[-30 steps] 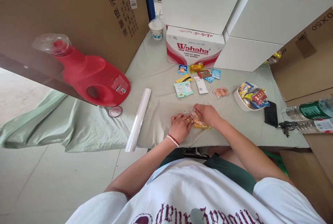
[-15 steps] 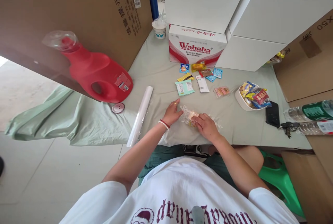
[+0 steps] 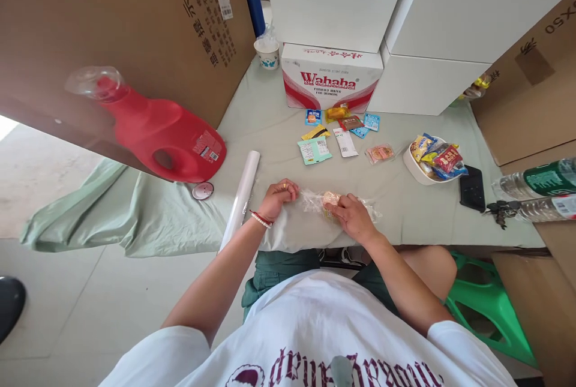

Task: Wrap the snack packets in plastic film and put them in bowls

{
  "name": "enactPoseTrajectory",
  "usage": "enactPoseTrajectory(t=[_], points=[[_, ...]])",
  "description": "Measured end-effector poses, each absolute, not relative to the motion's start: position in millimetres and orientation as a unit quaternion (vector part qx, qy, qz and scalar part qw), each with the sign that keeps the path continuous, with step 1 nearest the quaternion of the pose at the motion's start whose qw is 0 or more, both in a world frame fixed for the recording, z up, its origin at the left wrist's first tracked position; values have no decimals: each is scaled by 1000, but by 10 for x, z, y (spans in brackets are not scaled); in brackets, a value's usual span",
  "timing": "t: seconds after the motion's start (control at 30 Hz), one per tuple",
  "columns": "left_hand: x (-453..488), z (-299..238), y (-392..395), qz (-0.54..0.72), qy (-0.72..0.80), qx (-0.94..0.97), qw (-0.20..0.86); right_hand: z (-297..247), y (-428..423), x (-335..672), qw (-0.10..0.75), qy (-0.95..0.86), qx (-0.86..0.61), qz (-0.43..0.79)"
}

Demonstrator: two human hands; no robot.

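Observation:
A small orange-pink snack packet lies on the cloth, bundled in crinkled clear cling film. My right hand is closed on the packet from the right, and some film sticks out beyond its far side. At the film's left end, my left hand has its fingers pinched together on the stretched-out edge. Just left of that hand rests a white roll of cling film, lying at a slant toward the table's front edge.
Several snack packets lie before a Wahaha water box. A white bowl of snacks, a black phone and plastic bottles are at right. A red detergent jug leans at left by a round pink-and-white disc.
My left hand has moved left from beside the bundle and its spread fingers have pinched together, drawing the film out leftward. My right hand stays on the packet.

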State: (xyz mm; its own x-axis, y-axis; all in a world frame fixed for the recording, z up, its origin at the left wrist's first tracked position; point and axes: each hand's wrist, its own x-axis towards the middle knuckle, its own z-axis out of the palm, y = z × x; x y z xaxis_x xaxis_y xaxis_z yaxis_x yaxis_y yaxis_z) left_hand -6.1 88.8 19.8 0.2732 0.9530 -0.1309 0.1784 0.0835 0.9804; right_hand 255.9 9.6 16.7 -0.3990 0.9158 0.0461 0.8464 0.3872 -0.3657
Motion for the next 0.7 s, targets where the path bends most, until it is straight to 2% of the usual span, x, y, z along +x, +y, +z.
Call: enactPoseTrajectory(t=[0.13,0.3,0.53,0.7], points=[[157,205,858,341,584,557,482,171,107,2550,105,-828,-533,136],[271,323,783,242,570,642,452,160,113,2556,112,-832,-526,138],[755,526,561,258,573,683,373,175,13,2474,113,-821,-543,135],[1158,514,240,195,521,791,256,227,-243,2497,180,-770,-592,154]])
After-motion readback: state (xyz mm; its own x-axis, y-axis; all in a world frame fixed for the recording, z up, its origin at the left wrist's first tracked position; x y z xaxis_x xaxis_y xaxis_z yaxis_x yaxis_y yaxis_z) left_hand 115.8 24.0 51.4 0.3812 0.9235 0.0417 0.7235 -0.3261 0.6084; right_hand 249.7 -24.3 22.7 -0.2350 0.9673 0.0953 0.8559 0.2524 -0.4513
